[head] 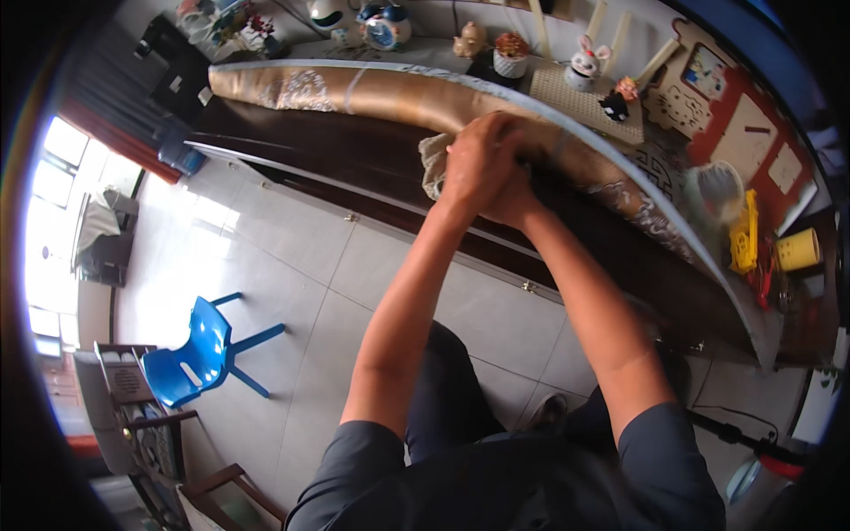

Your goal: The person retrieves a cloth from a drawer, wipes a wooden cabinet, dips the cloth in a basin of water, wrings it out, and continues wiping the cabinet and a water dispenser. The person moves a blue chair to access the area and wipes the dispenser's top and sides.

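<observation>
A beige cloth [433, 162] sticks out to the left of my two hands, which are pressed together over the dark wooden cabinet top [372, 149]. My left hand [475, 162] is closed on the cloth, its fingers lapping over toward the other hand. Behind it, my right hand [516, 189] is largely covered, so its grip is hidden. Just beyond both hands, a golden-brown patterned cover [398, 96] lies folded back in a long roll, with a pale bluish edge along its far side.
Behind the roll stand a potted plant [510, 56], a rabbit figurine [586, 63] and an alarm clock [384, 30]. A yellow cup [799, 249] and a yellow toy [745, 232] are at the right. A blue plastic chair [202, 352] lies tipped on the tiled floor [319, 265].
</observation>
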{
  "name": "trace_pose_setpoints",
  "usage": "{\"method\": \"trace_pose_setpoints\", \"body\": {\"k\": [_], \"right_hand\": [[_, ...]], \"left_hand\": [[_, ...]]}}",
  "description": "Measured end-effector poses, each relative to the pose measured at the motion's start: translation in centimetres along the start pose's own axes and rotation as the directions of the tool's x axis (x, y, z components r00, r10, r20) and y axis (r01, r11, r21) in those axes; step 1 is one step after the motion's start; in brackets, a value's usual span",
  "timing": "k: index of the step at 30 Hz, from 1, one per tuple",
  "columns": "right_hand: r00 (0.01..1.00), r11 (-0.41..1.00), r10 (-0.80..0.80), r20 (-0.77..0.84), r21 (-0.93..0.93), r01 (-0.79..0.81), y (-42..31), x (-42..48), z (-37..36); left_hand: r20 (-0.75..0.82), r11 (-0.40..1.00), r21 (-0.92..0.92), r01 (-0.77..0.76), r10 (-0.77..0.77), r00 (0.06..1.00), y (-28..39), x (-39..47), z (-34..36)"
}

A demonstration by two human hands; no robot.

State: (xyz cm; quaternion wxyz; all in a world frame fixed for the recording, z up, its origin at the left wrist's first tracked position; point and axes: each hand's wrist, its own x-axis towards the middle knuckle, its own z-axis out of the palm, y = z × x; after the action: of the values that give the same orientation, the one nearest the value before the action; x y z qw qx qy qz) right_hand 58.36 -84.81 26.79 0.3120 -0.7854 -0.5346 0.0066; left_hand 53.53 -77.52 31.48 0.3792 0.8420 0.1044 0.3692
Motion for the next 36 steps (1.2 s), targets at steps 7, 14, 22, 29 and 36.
{"method": "trace_pose_setpoints", "body": {"k": [7, 14, 22, 29, 36], "right_hand": [[0.931, 0.983, -0.102, -0.351, 0.108, 0.149, 0.2, 0.2, -6.7], [0.912, 0.861, -0.155, -0.38, -0.504, -0.064, 1.9, 3.9, -10.6], [0.974, 0.915, 0.136, -0.18, -0.354, -0.193, 4.3, 9.7, -11.7], [0.95, 0.847, 0.116, -0.289, -0.471, -0.247, 2.9, 12.3, -15.8], [0.956, 0.854, 0.114, -0.269, -0.466, -0.232, 1.7, 11.7, -16.3]], "left_hand": [[0.07, 0.973, -0.203, 0.109, -0.097, 0.993, -0.1, -1.1, -1.7], [0.068, 0.991, 0.036, -0.126, 0.123, 0.99, -2.1, -0.6, 0.2], [0.049, 0.861, 0.497, -0.108, 0.096, 0.994, 0.3, -4.8, 0.3], [0.032, 0.801, 0.596, -0.062, 0.053, 0.998, -1.1, -5.2, 0.9], [-0.022, 0.733, 0.678, -0.053, 0.092, 0.996, -7.4, -1.6, -2.9]]}}
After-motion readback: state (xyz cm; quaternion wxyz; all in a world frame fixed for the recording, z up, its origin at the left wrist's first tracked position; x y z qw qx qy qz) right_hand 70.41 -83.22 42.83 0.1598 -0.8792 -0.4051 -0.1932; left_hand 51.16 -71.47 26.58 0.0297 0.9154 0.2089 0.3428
